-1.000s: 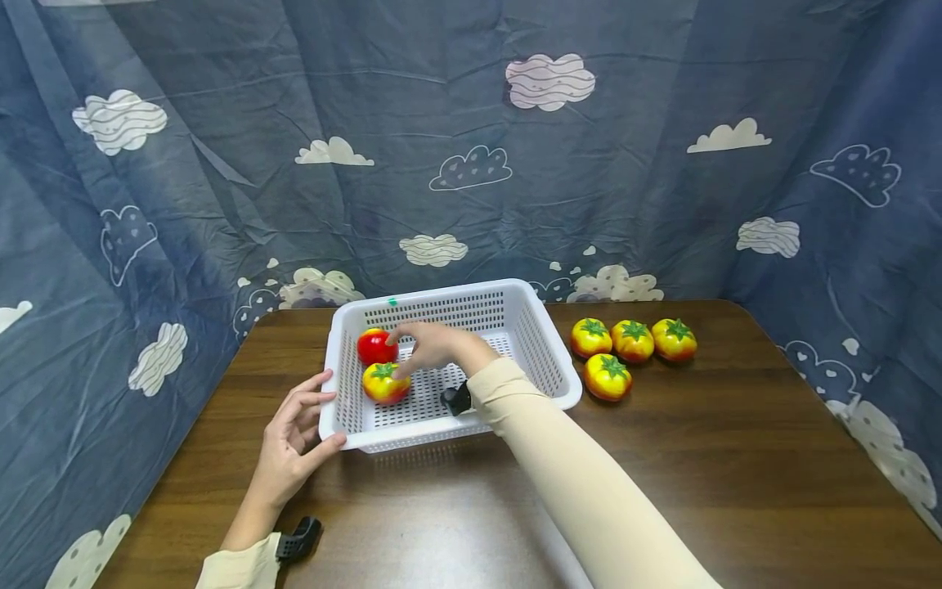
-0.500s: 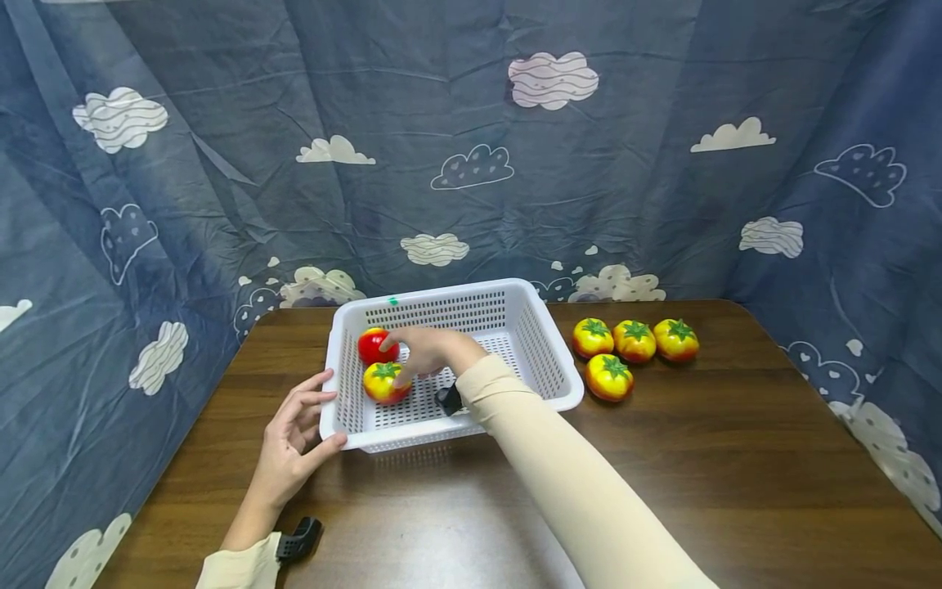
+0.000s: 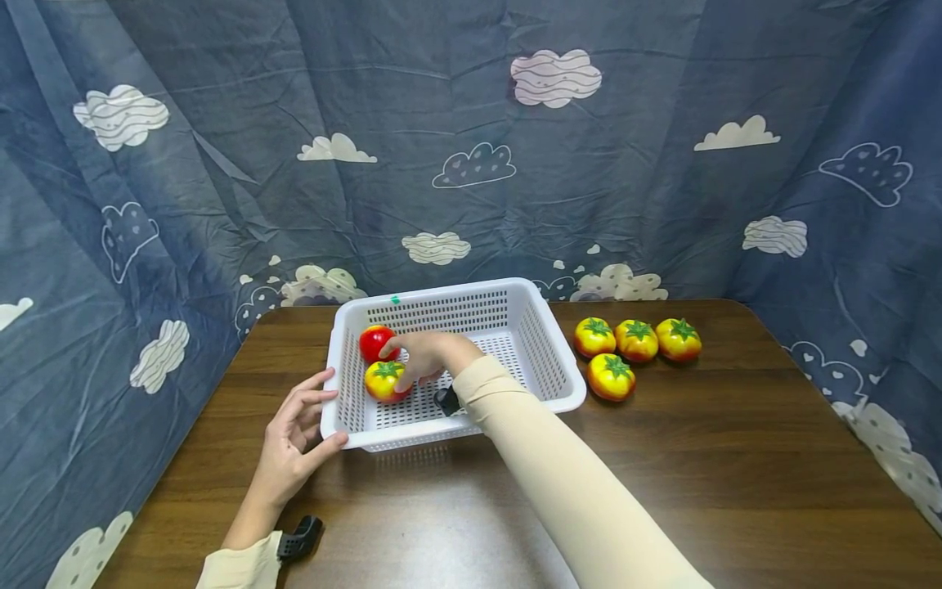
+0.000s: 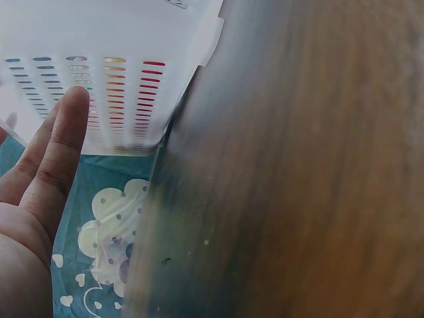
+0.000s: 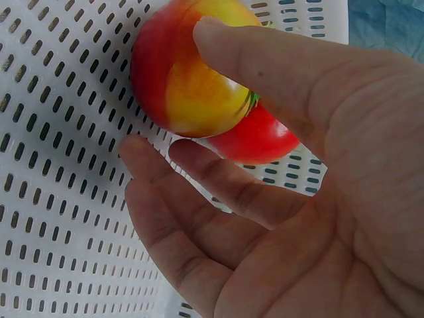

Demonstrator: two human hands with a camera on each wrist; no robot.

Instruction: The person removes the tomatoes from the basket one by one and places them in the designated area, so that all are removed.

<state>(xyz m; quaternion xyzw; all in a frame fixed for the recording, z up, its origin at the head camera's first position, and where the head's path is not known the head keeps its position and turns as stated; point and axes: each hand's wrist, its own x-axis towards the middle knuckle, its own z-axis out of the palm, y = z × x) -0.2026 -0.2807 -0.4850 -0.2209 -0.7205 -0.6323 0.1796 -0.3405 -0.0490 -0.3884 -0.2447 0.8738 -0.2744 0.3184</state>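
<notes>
Inside a white perforated plastic basket (image 3: 412,432), a yellow-red tomato (image 3: 384,383) with a green leafy top lies in front of a redder tomato (image 3: 374,342), both at the left end. My right hand (image 3: 430,352) reaches in over them. In the right wrist view, its thumb overlaps the yellow-red tomato (image 5: 189,83), while the other fingers, loosely bent, sit apart below it. My left hand (image 3: 290,442) rests against the basket's left end, thumb at the front corner. Its extended fingers (image 4: 56,159) meet the outer wall in the left wrist view.
To the right of the basket, several yellow-red tomatoes (image 3: 637,340) are grouped on the brown wooden table (image 3: 736,458). A dark blue curtain (image 3: 471,213) with cloud prints hangs behind the table's far edge and along its sides.
My right hand and forearm have shifted slightly left inside the basket. The left hand, basket and tomatoes keep their places.
</notes>
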